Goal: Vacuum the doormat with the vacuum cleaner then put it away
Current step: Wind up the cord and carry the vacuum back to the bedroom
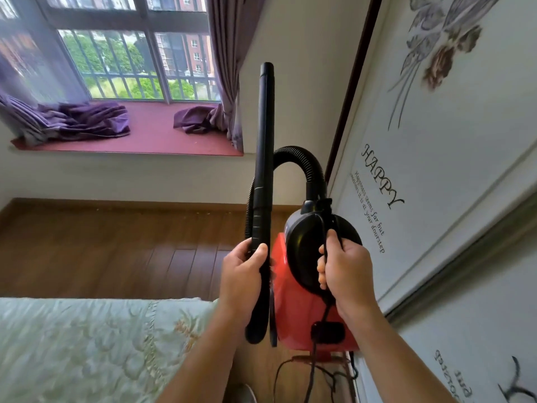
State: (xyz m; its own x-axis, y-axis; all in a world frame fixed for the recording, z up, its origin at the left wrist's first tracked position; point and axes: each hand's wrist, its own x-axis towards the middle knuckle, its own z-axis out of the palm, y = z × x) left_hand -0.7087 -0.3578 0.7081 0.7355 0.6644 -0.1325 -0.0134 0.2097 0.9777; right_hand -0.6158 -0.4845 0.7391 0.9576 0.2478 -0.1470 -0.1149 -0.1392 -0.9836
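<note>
The vacuum cleaner (302, 286) is hanging just right of the frame's centre, with its wand (264, 158) standing upright just beside it at its 9 o'clock and the hose (302, 158) arching over from behind the wand to the body's 12 o'clock. The left hand (242, 274) is gripping the wand low down; the right hand (345, 271) is gripping the body at its 3 o'clock. The cord (313, 370) is trailing down at 6 o'clock. From the vacuum cleaner, the bed (87, 344) is lying at 8 o'clock, the floor (116, 245) is stretching beyond it at 9, the window ledge (151, 132) is sitting behind that at 11, and the wall (436, 170) is running alongside from 1 to 4 o'clock.
</note>
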